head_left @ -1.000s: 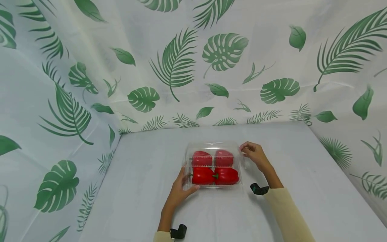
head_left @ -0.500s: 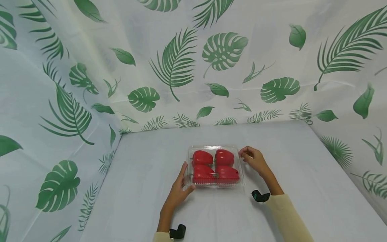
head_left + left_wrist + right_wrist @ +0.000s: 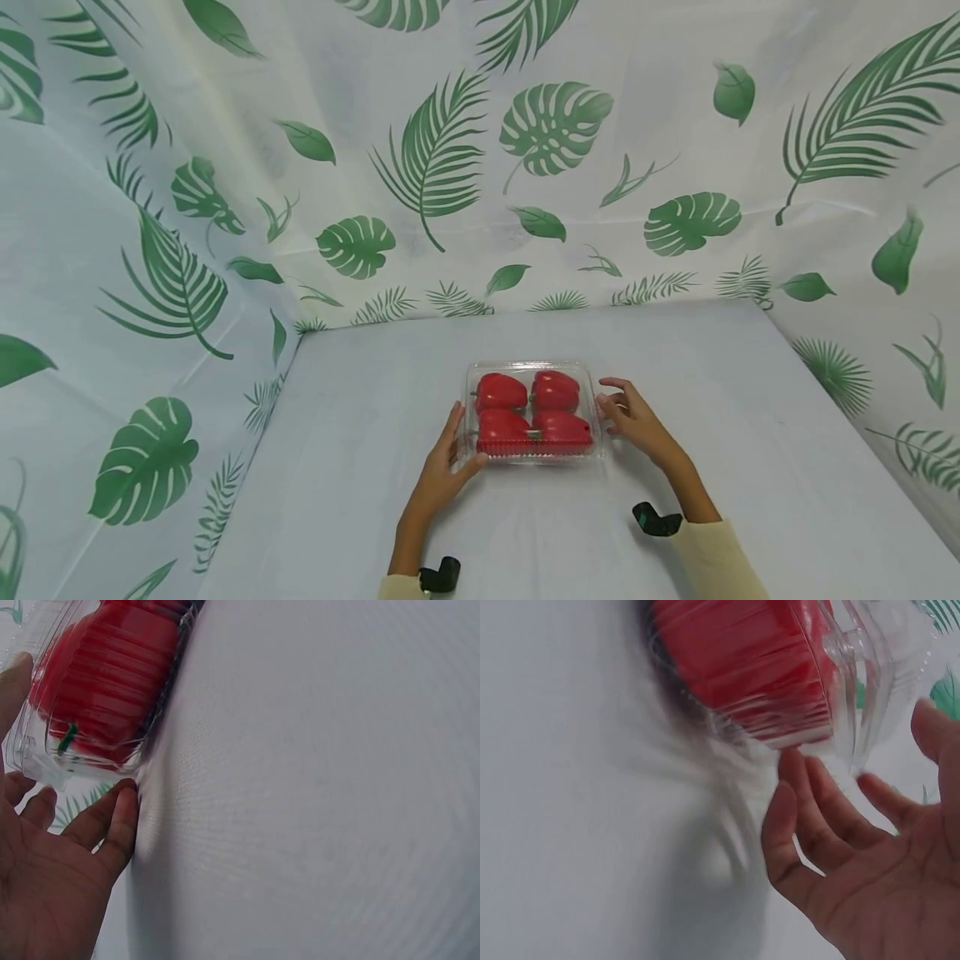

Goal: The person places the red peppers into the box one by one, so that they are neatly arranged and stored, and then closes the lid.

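Observation:
A clear plastic clamshell box sits on the table with its lid down over several red bell peppers in two rows. Along the box's left side lies my left hand, thumb at the front left corner. In the left wrist view its thumb overlaps the box's rim, and the relaxed fingers lie close by the end wall. My right hand is at the right side, fingers loosely bent. The right wrist view shows those fingertips right at the clear wall, with the thumb apart from it.
White cloth covers the table. A leaf-printed curtain rises behind it and on both sides. Each wrist wears a small black camera, seen at the left cuff and the right cuff.
The lid, raised at the back a second ago, has come down over the peppers. My right hand has slid toward me along the right side and loosened its fingers. The left hand stays nearly still.

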Demonstrator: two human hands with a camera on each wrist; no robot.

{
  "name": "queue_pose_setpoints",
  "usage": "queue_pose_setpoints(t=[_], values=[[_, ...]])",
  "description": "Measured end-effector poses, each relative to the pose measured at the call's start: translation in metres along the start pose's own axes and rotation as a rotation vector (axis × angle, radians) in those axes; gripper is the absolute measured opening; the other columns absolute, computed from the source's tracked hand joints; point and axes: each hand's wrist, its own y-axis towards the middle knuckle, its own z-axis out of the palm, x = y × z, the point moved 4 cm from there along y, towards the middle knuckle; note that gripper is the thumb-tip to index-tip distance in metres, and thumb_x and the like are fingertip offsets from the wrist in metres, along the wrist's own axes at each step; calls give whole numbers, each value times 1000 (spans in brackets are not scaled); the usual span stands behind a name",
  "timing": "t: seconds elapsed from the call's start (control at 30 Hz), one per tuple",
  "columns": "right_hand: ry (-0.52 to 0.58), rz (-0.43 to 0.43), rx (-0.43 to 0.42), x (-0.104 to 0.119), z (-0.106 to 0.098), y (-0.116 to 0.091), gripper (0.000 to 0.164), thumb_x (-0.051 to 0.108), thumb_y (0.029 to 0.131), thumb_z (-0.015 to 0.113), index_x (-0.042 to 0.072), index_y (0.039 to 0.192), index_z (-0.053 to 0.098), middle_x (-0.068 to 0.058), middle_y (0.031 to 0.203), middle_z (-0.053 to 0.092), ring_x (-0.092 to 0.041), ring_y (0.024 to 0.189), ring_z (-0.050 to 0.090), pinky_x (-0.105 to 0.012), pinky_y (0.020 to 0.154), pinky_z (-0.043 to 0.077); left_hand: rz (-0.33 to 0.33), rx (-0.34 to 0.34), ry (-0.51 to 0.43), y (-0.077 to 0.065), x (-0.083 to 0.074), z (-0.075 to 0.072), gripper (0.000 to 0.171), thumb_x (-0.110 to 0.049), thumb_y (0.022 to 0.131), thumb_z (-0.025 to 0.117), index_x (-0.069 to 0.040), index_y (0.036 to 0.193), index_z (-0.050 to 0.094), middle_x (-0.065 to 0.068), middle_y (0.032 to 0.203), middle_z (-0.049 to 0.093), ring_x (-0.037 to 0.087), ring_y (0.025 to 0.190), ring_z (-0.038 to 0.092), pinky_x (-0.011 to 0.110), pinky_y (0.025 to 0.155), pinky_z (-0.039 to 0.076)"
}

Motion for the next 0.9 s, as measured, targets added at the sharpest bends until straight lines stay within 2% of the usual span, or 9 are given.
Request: queue_pose_setpoints(t=[0.17,0.27,0.4,0.57,0.9], values=[[40,64,136,-3,-4,-23,45,31,103,47,-4,132,43,-19,103,65,-18,87,63,-31,67,59,6,-1,13,1,0,1,85,-38,89,70,-26,157,20,1,164,21,35,146,32,51,108,42],[79,64,248,-5,-2,-35,41,26,103,47,-8,125,48,-17,93,66,-17,80,64,-31,63,58,0,-3,22,1,0,1,86,-39,88,70,-25,157,20,1,164,21,35,145,33,50,107,42],[148,55,372,-11,4,-44,36,21,102,48,-12,115,55,-20,91,68,-17,78,66,-30,63,58,-8,-10,28,1,-1,1,87,-39,88,71,-25,157,20,0,163,21,33,145,33,50,107,43],[201,32,408,-16,9,-47,35,19,103,48,-14,105,59,-15,87,69,-11,72,61,-25,59,55,-7,-7,14,0,-2,1,87,-40,88,71,-25,157,20,-1,163,21,33,145,34,50,108,43],[280,-55,446,-17,15,-45,34,12,103,46,-21,99,54,2,82,66,-4,69,59,-22,54,51,-7,-15,3,-1,-2,0,87,-39,88,70,-24,157,19,1,163,21,34,146,32,53,109,40]])
